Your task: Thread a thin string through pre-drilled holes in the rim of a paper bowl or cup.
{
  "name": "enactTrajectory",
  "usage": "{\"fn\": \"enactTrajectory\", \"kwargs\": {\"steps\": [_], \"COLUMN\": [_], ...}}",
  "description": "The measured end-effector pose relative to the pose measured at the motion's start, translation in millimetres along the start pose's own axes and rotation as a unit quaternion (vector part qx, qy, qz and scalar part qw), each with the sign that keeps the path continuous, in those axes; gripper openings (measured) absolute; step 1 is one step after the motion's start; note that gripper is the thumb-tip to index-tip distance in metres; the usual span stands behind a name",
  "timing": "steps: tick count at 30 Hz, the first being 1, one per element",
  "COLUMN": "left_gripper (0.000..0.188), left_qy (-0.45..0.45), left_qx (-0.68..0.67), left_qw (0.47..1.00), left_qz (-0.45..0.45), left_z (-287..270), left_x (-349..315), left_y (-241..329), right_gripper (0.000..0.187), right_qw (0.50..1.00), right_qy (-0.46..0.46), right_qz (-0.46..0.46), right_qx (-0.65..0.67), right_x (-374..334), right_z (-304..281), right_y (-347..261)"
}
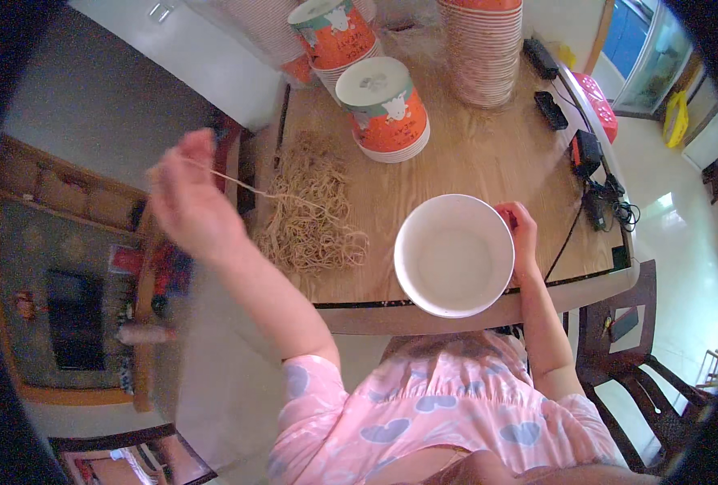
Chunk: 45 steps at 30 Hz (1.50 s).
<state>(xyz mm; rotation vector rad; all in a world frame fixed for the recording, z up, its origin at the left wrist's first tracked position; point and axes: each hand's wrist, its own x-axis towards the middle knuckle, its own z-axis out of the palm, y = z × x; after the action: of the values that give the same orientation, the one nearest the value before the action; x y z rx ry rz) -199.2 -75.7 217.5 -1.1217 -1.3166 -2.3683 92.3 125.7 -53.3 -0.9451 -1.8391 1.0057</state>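
Left hand (193, 198): raised, in view beyond the table's left edge; fingers blurred, drawn together on a strand (246, 185) of pale twine. Right hand (525, 238): curled against the right wall of a white tub (454, 255), gripping it near the rim. Tub: round, mouth toward the camera, white inside; its lower part overlaps the table's near edge in view. Twine heap (314, 218): tan, loosely tangled, on the table left of the tub, close to the left edge; the strand runs from it up to the left hand. Table (480, 153): wood-grain top, dark line along its near border; a stretch of wood surface runs from the tub to the far stacks, and another from the right hand to the right edge. Beyond the heap: inverted tub stack (387, 117), orange and green, a similar stack (335, 44) just behind. Farther right: tall tub stack (482, 65). Along the right edge: black adapter (585, 153) and cables (614, 194). Off the near right corner: dark chair (606, 343).
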Motion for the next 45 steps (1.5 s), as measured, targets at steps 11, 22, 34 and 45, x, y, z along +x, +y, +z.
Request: {"fn": "enactTrajectory", "kwargs": {"steps": [11,22,34,45], "left_gripper": [0.008,0.013,0.012,0.008], "left_qy": [-0.383,-0.577,-0.605,-0.493], "left_qx": [0.213,0.236,0.196,0.155], "left_qw": [0.871,0.744,0.723,0.800], "left_qz": [-0.223,-0.243,-0.270,-0.304], "left_z": [74.8,91.6,91.9,87.0], "left_x": [-146.6,-154.8,-154.5,-166.0], "left_y": [-12.7,-78.7,-29.0,-32.3], "right_gripper": [0.018,0.021,0.025,0.010], "right_qw": [0.977,0.976,0.979,0.977], "right_qy": [0.021,-0.205,-0.094,-0.103], "right_qz": [0.086,-0.006,-0.140,-0.169], "right_qx": [0.197,-0.066,-0.117,-0.078], "right_x": [11.8,-38.0,-29.8,-29.0], "right_z": [-24.2,-54.5,-44.7,-42.7], "right_y": [-43.8,-151.2,-143.0,-141.8]}}
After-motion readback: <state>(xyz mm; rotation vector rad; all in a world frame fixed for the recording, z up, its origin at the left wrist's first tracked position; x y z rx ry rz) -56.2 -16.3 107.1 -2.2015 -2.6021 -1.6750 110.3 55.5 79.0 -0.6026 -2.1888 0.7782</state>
